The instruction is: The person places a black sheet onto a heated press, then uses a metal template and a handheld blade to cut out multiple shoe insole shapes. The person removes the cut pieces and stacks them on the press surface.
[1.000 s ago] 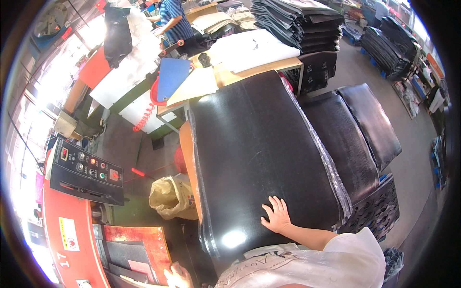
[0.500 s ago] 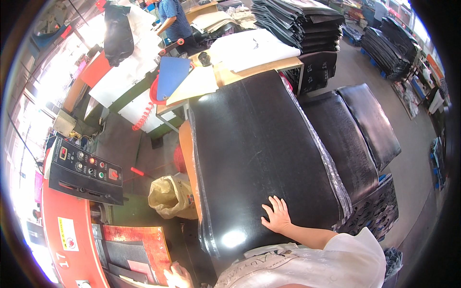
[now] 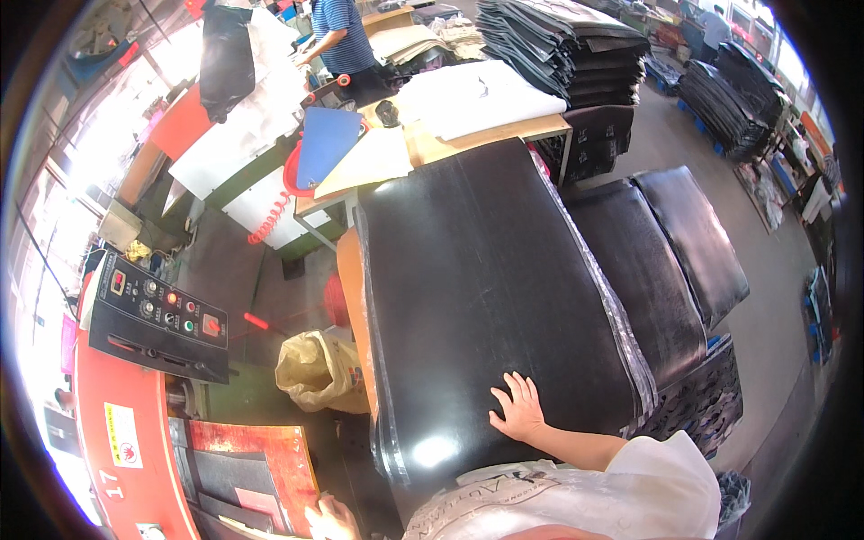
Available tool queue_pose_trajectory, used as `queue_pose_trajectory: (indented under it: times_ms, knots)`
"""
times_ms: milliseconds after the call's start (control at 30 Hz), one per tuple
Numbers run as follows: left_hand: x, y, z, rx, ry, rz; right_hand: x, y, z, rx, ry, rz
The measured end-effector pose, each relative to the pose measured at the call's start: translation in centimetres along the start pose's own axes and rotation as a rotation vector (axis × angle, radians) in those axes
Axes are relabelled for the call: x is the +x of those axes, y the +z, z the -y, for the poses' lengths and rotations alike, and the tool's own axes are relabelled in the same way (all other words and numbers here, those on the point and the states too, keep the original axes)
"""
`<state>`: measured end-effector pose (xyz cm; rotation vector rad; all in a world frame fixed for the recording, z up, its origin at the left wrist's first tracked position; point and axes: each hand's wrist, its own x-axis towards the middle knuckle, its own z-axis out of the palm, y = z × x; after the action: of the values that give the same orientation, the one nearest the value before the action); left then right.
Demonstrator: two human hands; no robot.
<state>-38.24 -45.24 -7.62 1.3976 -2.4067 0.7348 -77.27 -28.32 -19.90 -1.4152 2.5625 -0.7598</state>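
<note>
My right hand (image 3: pixel 517 409) lies on the near part of a large stack of glossy black sheets (image 3: pixel 477 288), fingers spread and holding nothing. Low in the view, my left hand (image 3: pixel 333 520) touches the right edge of a worn red board (image 3: pixel 297 459) on the machine. Its fingers look loosely apart, though the lower part of the hand is cut off by the frame edge. Dark flat pieces (image 3: pixel 229 477) and a small pink piece (image 3: pixel 259 506) lie on that board, left of my left hand.
The red machine (image 3: pixel 117 423) carries a black control panel (image 3: pixel 162 315) at left. A yellowish sack (image 3: pixel 315 369) stands between machine and stack. More black sheets (image 3: pixel 630 261) lie at right. Beyond the stack is a table (image 3: pixel 495 130); a person in a striped shirt (image 3: pixel 342 40) stands farther back.
Both hands keep practically the same places on the black sheet and the board. The view has shifted slightly, and the person in the striped shirt has moved a little to the right.
</note>
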Motion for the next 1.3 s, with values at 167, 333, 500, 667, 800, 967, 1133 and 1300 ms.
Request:
queue_pose_trajectory:
  times_ms: [167,333,500,667,800,967,1133,1300]
  knots:
    - [0.5,-0.2,-0.4,0.037,0.062,-0.197,0.1,0.0,0.0,-0.006,-0.008,-0.019]
    - [1.2,-1.1,-0.7,-0.055,-0.039,-0.005,0.1,-0.1,0.0,-0.009,-0.012,-0.016]
    - [1.7,-1.6,-1.2,-0.023,0.005,-0.15,0.1,0.0,0.1,-0.003,-0.003,-0.005]
    - [1.5,-1.5,-1.2,-0.078,-0.072,-0.019,0.0,0.0,0.0,-0.011,0.003,0.011]
    - [1.2,-1.2,-0.9,-0.108,-0.065,-0.041,0.0,0.0,0.0,-0.005,0.01,0.016]
    - [1.3,-1.0,-0.6,-0.184,-0.046,-0.043,0.0,-0.1,0.1,-0.008,0.011,0.028]
    - [1.3,-1.7,-0.9,-0.222,-0.06,-0.033,0.1,-0.1,0.0,-0.015,-0.022,-0.016]
    - [1.4,-2.4,-1.1,-0.162,-0.072,0.002,-0.1,0.1,-0.1,-0.019,-0.028,-0.031]
